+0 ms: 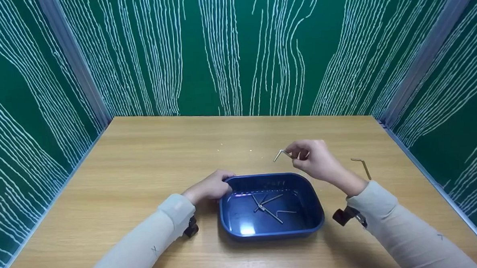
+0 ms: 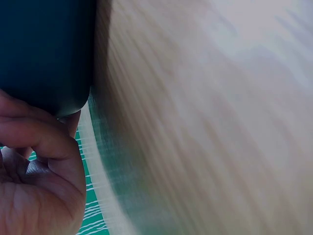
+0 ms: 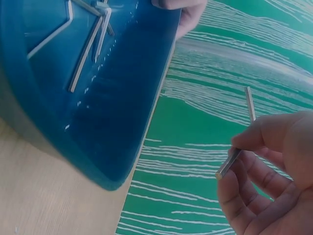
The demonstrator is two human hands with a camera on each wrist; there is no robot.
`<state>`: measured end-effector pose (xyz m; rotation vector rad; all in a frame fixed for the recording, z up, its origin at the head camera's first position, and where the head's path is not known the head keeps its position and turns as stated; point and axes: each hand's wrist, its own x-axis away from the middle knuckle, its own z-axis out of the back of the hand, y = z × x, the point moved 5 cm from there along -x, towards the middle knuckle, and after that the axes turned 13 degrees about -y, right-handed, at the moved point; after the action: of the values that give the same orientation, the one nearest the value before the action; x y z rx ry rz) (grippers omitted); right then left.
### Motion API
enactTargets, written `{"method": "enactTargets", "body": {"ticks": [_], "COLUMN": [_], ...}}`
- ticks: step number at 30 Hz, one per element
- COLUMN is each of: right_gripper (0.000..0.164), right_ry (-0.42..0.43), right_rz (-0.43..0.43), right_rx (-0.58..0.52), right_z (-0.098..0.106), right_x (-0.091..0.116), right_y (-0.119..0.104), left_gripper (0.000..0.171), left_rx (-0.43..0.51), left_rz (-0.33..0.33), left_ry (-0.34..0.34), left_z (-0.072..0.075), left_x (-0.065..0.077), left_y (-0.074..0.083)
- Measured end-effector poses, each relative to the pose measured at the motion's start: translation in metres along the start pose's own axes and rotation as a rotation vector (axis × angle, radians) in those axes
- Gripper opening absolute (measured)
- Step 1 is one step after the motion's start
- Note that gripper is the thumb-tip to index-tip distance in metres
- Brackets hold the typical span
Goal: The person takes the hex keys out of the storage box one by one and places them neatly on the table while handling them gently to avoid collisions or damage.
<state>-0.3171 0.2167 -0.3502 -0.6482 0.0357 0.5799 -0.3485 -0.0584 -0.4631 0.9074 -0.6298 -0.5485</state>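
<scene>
My left hand (image 1: 212, 186) grips the far left corner of a dark blue plastic bin (image 1: 256, 182), with the thumb over the rim. In the left wrist view the fingers curl against the bin's outer wall. Several metal hex keys (image 1: 272, 216) lie crossed on the bin floor. Beyond the bin's far right corner, my right hand (image 1: 314, 159) pinches another L-shaped hex key (image 3: 229, 163) between thumb and fingers, above the table. Part of that key is hidden by the fingers. One more hex key (image 1: 366, 169) rests on the table, right of the right hand.
The bin stands on a wooden table (image 1: 162, 149). Green panels (image 1: 194, 51) with white wavy lines enclose its back and sides. Some tiny pale specks (image 1: 250, 150) dot the tabletop behind the bin. A dark wrist device (image 1: 348, 215) sits under each sleeve.
</scene>
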Motion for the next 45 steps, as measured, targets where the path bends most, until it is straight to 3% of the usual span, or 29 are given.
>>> {"method": "enactTargets", "body": {"ticks": [11, 22, 45], "right_gripper": [0.022, 0.023, 0.028], "right_ry": [0.063, 0.101, 0.174], "right_rz": [-0.070, -0.150, -0.311], "right_rx": [-0.038, -0.042, -0.159], "right_z": [0.012, 0.024, 0.047], "right_x": [-0.001, 0.003, 0.011], "right_y": [0.017, 0.033, 0.066], "left_gripper": [0.031, 0.038, 0.036], "left_rx": [-0.001, 0.025, -0.003], "left_rz": [-0.003, -0.020, 0.006], "left_ry": [-0.002, -0.008, 0.000], "left_z": [-0.001, -0.002, -0.001], "left_x": [0.000, 0.000, 0.000], "left_y": [0.000, 0.000, 0.000]}}
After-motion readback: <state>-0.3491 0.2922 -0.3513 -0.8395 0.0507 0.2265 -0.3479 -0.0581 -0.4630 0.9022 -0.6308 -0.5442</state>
